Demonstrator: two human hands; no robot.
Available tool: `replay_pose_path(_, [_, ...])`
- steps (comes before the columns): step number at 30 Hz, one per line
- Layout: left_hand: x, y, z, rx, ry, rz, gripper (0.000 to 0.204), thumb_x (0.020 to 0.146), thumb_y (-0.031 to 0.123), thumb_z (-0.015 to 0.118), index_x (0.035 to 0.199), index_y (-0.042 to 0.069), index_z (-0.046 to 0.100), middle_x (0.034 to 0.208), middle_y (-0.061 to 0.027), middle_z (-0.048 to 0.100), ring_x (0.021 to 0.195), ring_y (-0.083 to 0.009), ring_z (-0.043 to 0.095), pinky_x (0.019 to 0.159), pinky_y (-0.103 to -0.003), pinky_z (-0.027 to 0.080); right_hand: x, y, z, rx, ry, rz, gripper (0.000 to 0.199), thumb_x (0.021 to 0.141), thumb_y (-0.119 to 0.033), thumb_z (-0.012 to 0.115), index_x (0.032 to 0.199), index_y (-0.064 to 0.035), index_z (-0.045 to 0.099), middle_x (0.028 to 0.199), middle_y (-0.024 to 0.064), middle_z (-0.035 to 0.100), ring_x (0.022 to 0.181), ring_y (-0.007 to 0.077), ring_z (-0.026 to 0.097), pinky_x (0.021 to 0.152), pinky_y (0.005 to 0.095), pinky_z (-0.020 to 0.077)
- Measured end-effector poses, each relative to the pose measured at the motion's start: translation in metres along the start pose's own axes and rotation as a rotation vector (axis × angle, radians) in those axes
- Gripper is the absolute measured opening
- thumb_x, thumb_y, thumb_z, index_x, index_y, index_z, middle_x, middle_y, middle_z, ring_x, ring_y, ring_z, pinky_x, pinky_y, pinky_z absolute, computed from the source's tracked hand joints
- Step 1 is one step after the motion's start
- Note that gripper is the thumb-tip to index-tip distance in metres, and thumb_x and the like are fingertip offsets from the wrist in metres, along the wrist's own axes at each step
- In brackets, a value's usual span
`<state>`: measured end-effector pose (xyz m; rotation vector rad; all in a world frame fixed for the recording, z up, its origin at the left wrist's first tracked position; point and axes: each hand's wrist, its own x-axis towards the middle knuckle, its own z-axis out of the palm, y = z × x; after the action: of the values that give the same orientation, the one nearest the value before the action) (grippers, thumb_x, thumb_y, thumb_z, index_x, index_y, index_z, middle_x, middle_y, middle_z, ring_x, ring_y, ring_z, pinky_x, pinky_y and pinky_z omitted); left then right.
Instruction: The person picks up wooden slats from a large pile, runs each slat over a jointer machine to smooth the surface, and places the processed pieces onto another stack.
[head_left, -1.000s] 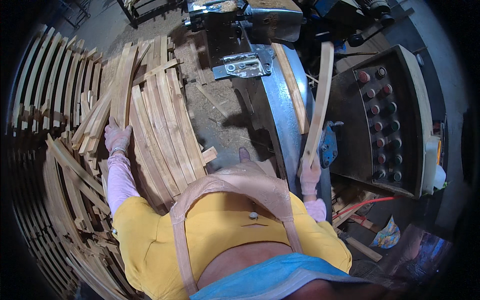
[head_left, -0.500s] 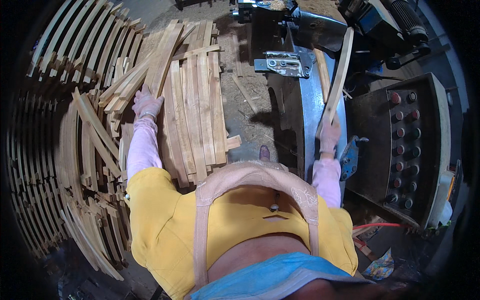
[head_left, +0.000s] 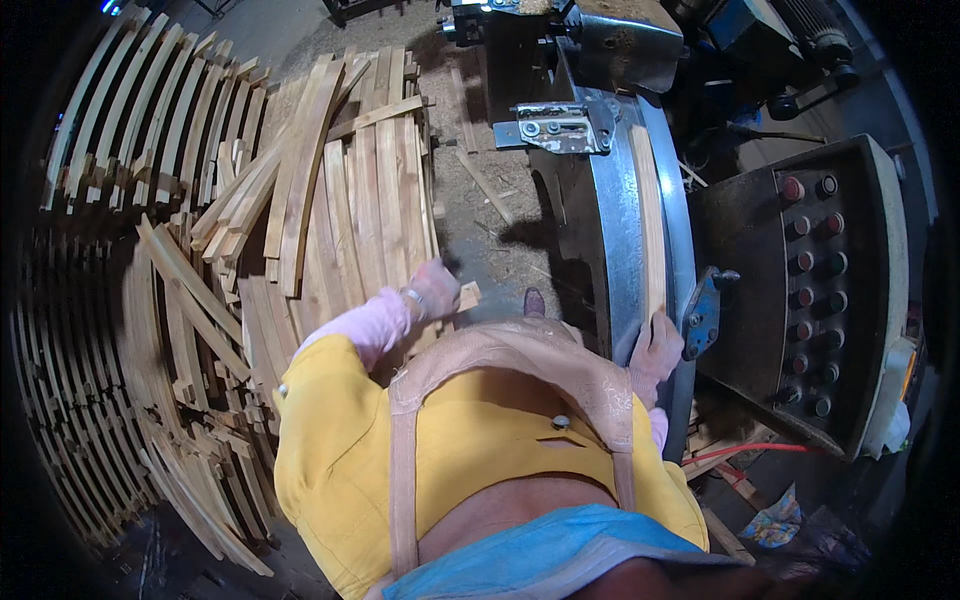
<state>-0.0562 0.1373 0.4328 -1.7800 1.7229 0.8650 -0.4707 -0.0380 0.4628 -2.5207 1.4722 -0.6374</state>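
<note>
My right hand (head_left: 655,352), in a pink glove, grips the near end of a curved wooden slat (head_left: 650,215). The slat lies along the curved steel rail (head_left: 615,240) of the machine in front of me. My left hand (head_left: 433,290), also gloved, is closed at the near edge of a pile of curved slats (head_left: 370,190) on the floor to my left. The end of one slat (head_left: 468,294) sticks out beside its fingers. My yellow shirt and tan apron straps hide what lies below both hands.
A dark control box (head_left: 815,290) with red and black buttons stands at the right, with a blue lever (head_left: 703,312) beside the rail. Rows of stacked curved slats (head_left: 120,150) fill the left. Sawdust covers the floor (head_left: 480,200), and a red cable (head_left: 745,450) runs at lower right.
My right hand has laid the slat down from a raised tilt onto the steel rail. My left hand has moved from the far left of the pile to its near right edge.
</note>
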Motion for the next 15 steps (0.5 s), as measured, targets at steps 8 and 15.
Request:
replay_pose_path(8, [-0.081, -0.032, 0.051, -0.354, 0.68, 0.124, 0.03, 0.084, 0.028, 0.066, 0.106, 0.007, 0.071, 0.09, -0.0161, 0.069, 0.092, -0.0373, 0.064, 0.086, -0.05, 0.052, 0.181, -0.029, 0.083, 0.159, 0.149, -0.096, 0.017, 0.094, -0.023, 0.067, 0.101, -0.0087, 0.072, 0.081, 0.0206, 0.068, 0.075, 0.0418, 0.066, 0.066, 0.0517, 0.0508])
replay_pose_path(15, [-0.069, -0.194, -0.009, -0.14, 1.114, -0.862, 0.065, 0.085, 0.042, 0.07, 0.139, 0.011, 0.053, 0.145, -0.0184, 0.051, 0.14, -0.0332, 0.044, 0.113, -0.047, 0.039, 0.231, -0.055, 0.123, 0.015, 0.196, -0.243, 0.019, 0.093, -0.027, 0.068, 0.105, -0.0147, 0.076, 0.087, 0.0156, 0.072, 0.08, 0.0381, 0.068, 0.073, 0.0502, 0.0533])
